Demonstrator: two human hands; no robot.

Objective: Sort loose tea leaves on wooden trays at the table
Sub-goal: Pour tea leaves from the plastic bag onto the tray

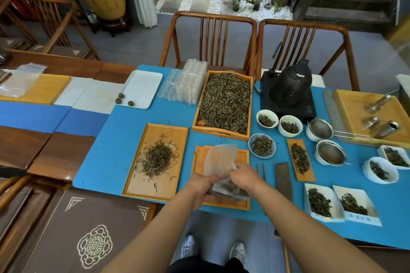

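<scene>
My left hand (200, 186) and my right hand (243, 175) both grip a clear plastic bag (218, 159) with dark tea leaves in its lower part, held over a small wooden tray (241, 157) at the table's near edge. The bag's empty upper part stands up above my hands. To the left lies a wooden tray (175, 135) with a loose pile of tea leaves (157, 158). Behind stands a deep wooden tray (200, 106) filled with tea leaves (226, 102).
Bowls of tea (261, 145) (267, 119) (290, 127), strainers (331, 154), a narrow tea board (300, 159), white boxes of leaves (319, 203) and a black kettle (288, 91) fill the right side. A white tray (142, 86) with three tea balls and clear plastic moulds (188, 84) sit at the back.
</scene>
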